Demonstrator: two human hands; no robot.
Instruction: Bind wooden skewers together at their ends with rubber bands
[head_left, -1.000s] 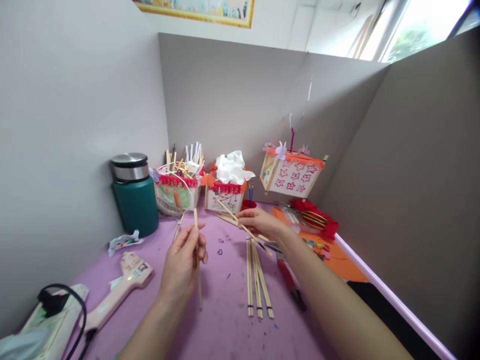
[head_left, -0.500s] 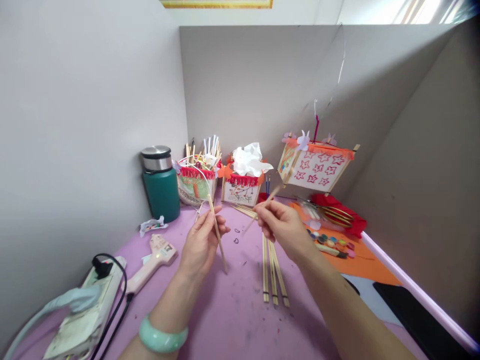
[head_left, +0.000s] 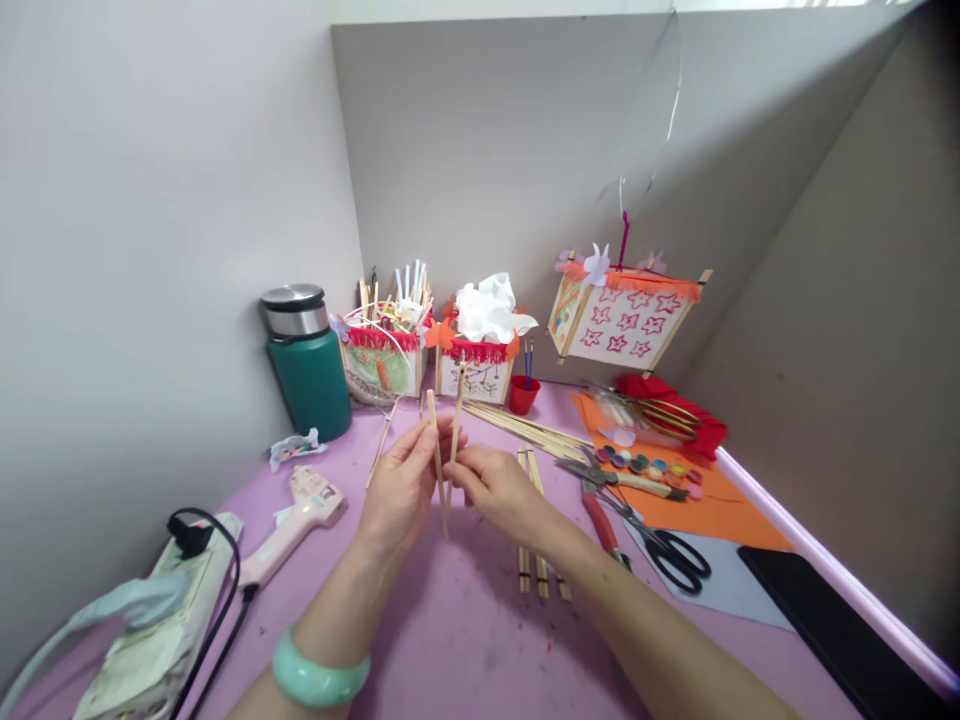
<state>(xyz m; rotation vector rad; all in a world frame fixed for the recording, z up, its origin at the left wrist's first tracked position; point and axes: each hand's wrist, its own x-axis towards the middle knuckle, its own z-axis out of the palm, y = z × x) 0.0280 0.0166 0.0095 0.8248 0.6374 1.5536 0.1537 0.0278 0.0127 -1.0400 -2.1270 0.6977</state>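
Observation:
My left hand (head_left: 401,485) pinches a thin wooden stick (head_left: 436,445) that stands nearly upright. Close against it on the right, my right hand (head_left: 499,488) grips a second wooden stick (head_left: 457,415), its top leaning slightly right. The two sticks come together near their lower parts; whether they touch cannot be made out. Several bound wooden sticks (head_left: 541,575) lie on the purple table, partly behind my right forearm. Further back is a pile of loose long sticks (head_left: 525,428).
Left: glue gun (head_left: 304,515), power strip (head_left: 161,625), green flask (head_left: 307,375). Back: decorated boxes (head_left: 474,380) and a hanging lantern (head_left: 626,320). Right: red-handled pliers (head_left: 600,515), black scissors (head_left: 675,558), paints (head_left: 637,464) and a black phone-like slab (head_left: 825,630).
My right hand has moved left with its stick, up beside my left hand, and the stick is now more upright. The view has shifted slightly, and the pliers and scissors now show.

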